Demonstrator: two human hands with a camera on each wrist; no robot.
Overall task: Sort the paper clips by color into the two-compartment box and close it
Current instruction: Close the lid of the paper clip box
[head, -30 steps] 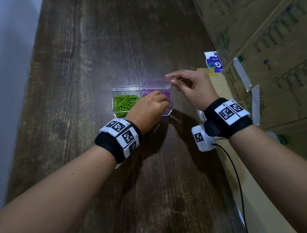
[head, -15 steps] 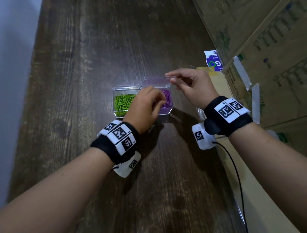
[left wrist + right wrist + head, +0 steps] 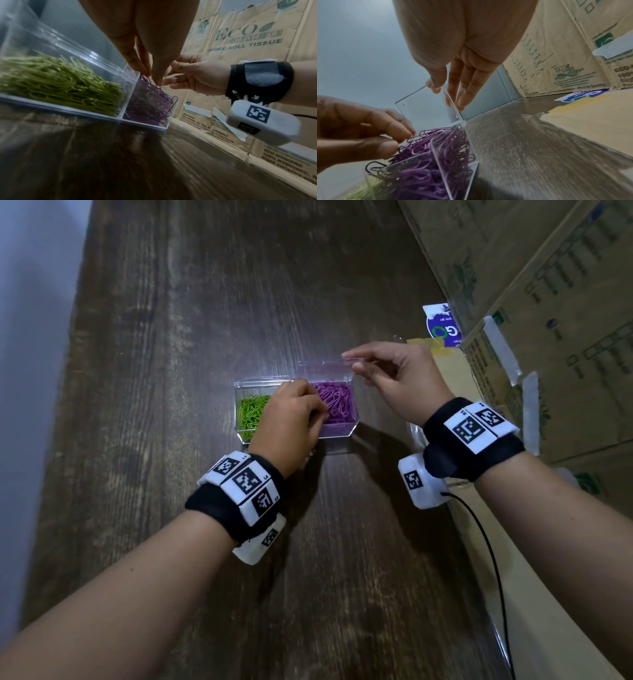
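A clear two-compartment box (image 3: pixel 337 434) sits mid-table, with green paper clips (image 3: pixel 251 414) in its left half and purple paper clips (image 3: pixel 339 404) in its right half. Its lid (image 3: pixel 323 368) stands raised at the back. My right hand (image 3: pixel 351 362) pinches the lid's right edge between thumb and forefinger, as the right wrist view shows (image 3: pixel 444 90). My left hand (image 3: pixel 320 410) reaches down into the purple compartment. Its thumb and fingertips close on purple clips at the top of the heap (image 3: pixel 395 140). That hand hides the box's divider in the head view.
Stacked cardboard cartons (image 3: pixel 548 302) wall off the table's right side. A flat cardboard sheet (image 3: pixel 442 378) and a blue-and-white label (image 3: pixel 443 325) lie at their foot. A black cable (image 3: pixel 493 559) trails from my right wrist. Dark wooden table (image 3: pixel 239 285) stretches beyond the box.
My left hand has drawn back to the left across the purple compartment and turned at the wrist. The right hand has kept its hold on the raised lid.
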